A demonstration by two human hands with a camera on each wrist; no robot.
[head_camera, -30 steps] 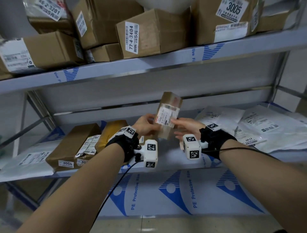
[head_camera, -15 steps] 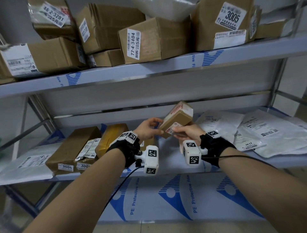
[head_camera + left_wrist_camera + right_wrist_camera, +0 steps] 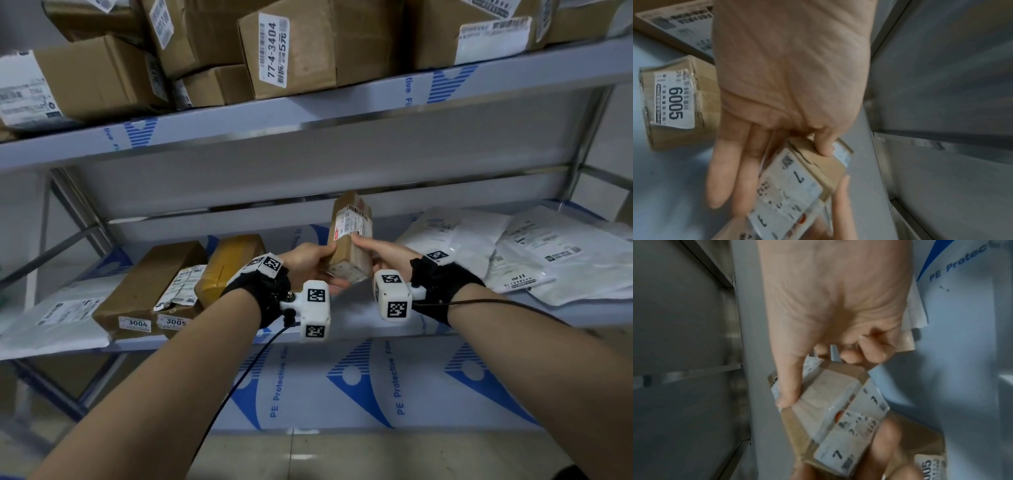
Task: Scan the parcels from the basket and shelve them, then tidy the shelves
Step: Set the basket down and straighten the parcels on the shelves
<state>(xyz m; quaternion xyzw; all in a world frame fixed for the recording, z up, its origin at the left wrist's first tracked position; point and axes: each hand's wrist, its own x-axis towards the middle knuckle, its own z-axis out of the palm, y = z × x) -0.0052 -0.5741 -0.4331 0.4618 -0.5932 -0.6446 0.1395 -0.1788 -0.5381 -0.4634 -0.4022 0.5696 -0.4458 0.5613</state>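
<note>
In the head view I hold a small brown cardboard parcel point(image 3: 351, 236) upright in front of the middle shelf point(image 3: 352, 317), its white shipping label facing me and to the right. My left hand point(image 3: 317, 263) grips its lower left side, thumb on the near edge and fingers beneath. My right hand point(image 3: 376, 251) pinches its lower right side, with the other fingers curled. In the left wrist view the parcel point(image 3: 803, 178) lies against my fingers, its label blurred. The right wrist view shows my thumb pressed on the parcel point(image 3: 830, 404).
Brown boxes tagged 3004 point(image 3: 147, 284) and 3005 point(image 3: 178, 301) lie on the middle shelf at left beside a yellow-brown packet point(image 3: 229, 263). White mailers point(image 3: 534, 250) cover its right side. Cardboard boxes point(image 3: 294, 48) crowd the upper shelf. A box tagged 6005 point(image 3: 672, 104) sits near my left hand.
The parcel stood upright a second ago, tipped nearly flat half a second ago, and stands upright again with a different side showing. Both hands stayed on it.
</note>
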